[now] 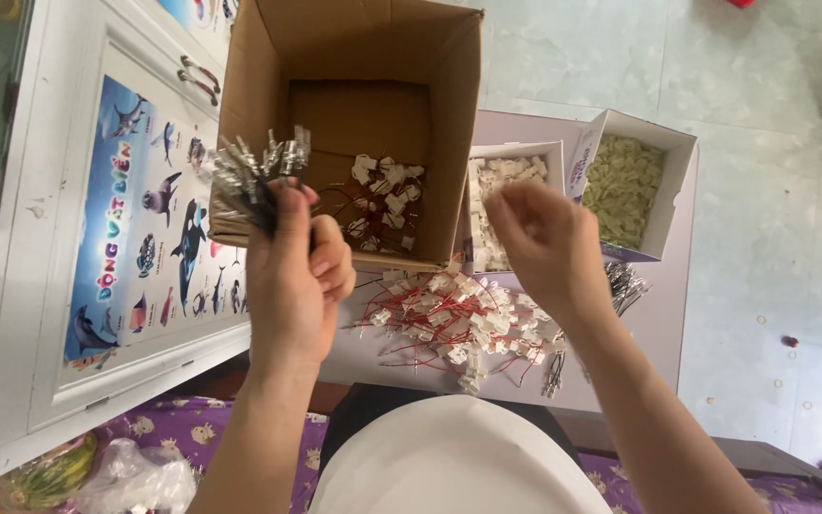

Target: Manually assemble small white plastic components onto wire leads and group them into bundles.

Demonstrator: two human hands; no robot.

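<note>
The left hand [297, 276] is closed in a fist around a bundle of small metal parts [257, 171], holding it up in front of the big cardboard box [249, 86]. The right hand [546, 238] hovers to the right of this box with fingers loosely bent, and I cannot tell if it pinches anything. Just below the box, a pile of white connectors with red wires [459, 319] lies on the table [663, 324].

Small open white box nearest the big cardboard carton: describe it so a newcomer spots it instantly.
Start at the tall brown cardboard carton standing open at the top of the low white table. Pressed against its right wall sits a small open white box, just above the pile of red-wired white connectors. It holds white plastic pieces, whereas the larger box to its right holds pale greenish ones.
</note>
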